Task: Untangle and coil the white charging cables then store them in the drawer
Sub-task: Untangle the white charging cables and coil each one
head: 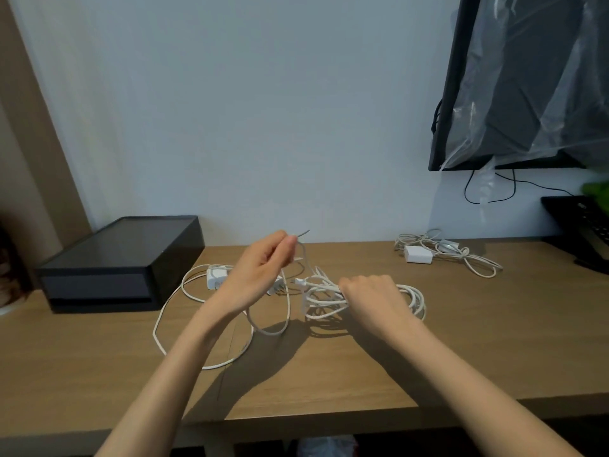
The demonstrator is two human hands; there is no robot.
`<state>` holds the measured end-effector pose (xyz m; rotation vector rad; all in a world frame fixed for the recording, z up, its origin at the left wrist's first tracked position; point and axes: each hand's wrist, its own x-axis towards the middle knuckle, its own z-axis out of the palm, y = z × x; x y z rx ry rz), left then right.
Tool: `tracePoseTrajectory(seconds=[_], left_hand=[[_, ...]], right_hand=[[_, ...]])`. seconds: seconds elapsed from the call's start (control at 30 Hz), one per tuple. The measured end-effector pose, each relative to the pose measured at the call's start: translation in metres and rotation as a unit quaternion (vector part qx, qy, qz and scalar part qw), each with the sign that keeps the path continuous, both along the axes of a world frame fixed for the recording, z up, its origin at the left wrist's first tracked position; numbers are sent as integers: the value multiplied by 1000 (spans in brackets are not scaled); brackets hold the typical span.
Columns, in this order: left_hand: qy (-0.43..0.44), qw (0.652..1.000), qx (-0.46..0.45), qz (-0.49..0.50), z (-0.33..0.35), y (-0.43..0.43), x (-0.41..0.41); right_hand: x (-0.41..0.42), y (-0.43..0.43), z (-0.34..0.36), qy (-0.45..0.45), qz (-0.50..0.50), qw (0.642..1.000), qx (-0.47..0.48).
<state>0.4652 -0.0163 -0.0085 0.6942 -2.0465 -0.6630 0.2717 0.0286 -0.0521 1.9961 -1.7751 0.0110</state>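
A: Where is the cable?
B: On the desk point(494, 341). The right hand point(372, 296) grips its coiled bundle point(321, 300), and the left hand point(260, 272) pinches the loose end point(302, 250), lifted.
A: Pull the end slowly and hold the loops firmly.

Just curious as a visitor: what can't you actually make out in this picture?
Head view:
- Right hand: grip details hidden beneath its own back, round the coiled cable bundle.
- Cable tip pinched by the left hand: blurred.
- Black drawer box: contents hidden by its dark front.
- Wall screen: cut off by top and right edges, veiled by plastic.
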Motion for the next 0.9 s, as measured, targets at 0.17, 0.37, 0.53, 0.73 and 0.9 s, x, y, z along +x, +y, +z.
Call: tracePoseTrajectory(seconds=[0.17, 0.37, 0.53, 0.73, 0.9], left_hand=[[-112, 992, -53, -40, -17, 17, -9], [-278, 952, -129, -3, -41, 30, -15], [-291, 948, -125, 20, -46, 22, -15], [-310, 944, -113, 33, -41, 14, -16], [-341, 937, -66, 23, -41, 7, -12]], right_hand=[[4, 1, 5, -80, -21, 997, -2], [-4, 1, 12, -302, 6, 952, 46], [-7, 0, 18, -542, 65, 829, 122], [-16, 3, 22, -625, 105, 746, 205], [-26, 6, 22, -636, 158, 710, 259]])
